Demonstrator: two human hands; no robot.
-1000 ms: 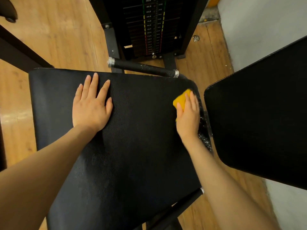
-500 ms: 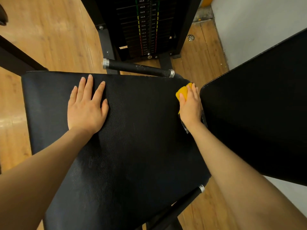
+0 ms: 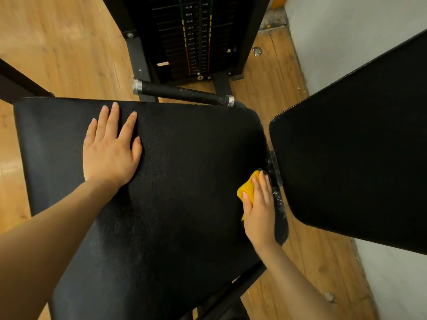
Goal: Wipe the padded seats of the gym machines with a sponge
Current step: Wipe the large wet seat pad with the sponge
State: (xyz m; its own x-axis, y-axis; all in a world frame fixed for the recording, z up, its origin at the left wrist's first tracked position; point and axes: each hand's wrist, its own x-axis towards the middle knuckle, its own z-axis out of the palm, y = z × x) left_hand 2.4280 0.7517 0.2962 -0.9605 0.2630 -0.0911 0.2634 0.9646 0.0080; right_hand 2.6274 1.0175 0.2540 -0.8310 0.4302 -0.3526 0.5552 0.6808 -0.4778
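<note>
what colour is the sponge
Yellow: the sponge under the right hand shows best in the head view.

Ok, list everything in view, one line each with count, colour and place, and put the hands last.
padded seat: one, black, centre, under both hands
second pad: one, black, right, apart from the seat
sponge: one, yellow, at the seat's right edge
handle bar: one, black with silver ends, just beyond the seat's far edge
weight stack: one, black with coloured markings, top centre
floor: wooden, tan, all around
wall: pale grey, right
left hand: flat on the seat, fingers spread
right hand: presses on the sponge with straight fingers
</note>
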